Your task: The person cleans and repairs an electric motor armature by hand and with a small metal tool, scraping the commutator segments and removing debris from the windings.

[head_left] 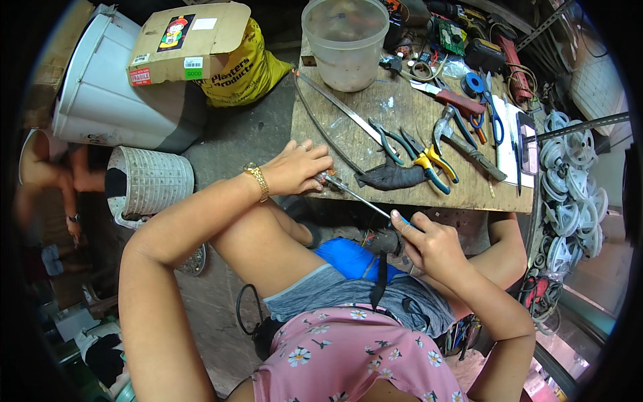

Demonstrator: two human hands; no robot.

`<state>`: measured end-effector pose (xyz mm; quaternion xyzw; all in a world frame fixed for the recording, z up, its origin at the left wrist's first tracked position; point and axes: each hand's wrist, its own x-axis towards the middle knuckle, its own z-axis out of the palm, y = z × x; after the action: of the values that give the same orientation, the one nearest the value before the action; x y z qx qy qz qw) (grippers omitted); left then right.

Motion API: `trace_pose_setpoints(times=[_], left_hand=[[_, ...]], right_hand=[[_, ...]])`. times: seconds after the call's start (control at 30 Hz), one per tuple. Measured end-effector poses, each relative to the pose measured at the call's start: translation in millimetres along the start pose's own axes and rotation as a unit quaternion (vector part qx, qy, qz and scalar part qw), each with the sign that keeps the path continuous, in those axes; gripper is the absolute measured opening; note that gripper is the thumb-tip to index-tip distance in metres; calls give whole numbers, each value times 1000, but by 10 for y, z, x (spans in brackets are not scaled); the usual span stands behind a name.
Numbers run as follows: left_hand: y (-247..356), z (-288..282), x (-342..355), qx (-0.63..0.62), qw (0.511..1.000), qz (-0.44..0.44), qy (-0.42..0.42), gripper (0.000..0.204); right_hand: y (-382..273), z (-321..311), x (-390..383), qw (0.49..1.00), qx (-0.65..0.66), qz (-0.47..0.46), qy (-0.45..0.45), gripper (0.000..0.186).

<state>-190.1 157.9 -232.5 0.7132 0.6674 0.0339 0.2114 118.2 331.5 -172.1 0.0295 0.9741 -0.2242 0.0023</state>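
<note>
My left hand [305, 164], a gold watch [256, 181] at its wrist, lies at the left front edge of the wooden table [321, 144]. Its fingers are closed around a small metal piece, mostly hidden. In my right hand [429, 244] is a screwdriver [362, 199] with a blue handle. Its long shaft slants up and left, and its tip meets the small piece at my left fingers. Just beyond the shaft lies a black-wrapped bundle [392, 176]. Pliers [388, 141], yellow-and-blue cutters [432, 164] and a hammer [462, 144] lie to its right.
A clear plastic bucket [345, 50] stands at the table's back. Blue scissors [493, 114] and a red-handled knife [452, 99] lie at right, near hanging white reels [569, 187]. Left of the table are a woven basket [157, 177], a cardboard box [228, 27] and another person's arm [67, 194].
</note>
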Motion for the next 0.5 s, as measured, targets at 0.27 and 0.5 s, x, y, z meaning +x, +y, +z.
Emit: trace_pose_setpoints(times=[0.27, 0.5], left_hand=[[-10, -6, 2, -25, 1000, -5, 0, 39], [-15, 21, 2, -16, 1000, -7, 10, 39]], right_hand=[[6, 175, -35, 990, 121, 60, 32, 55], [28, 200, -59, 998, 45, 29, 40, 50]])
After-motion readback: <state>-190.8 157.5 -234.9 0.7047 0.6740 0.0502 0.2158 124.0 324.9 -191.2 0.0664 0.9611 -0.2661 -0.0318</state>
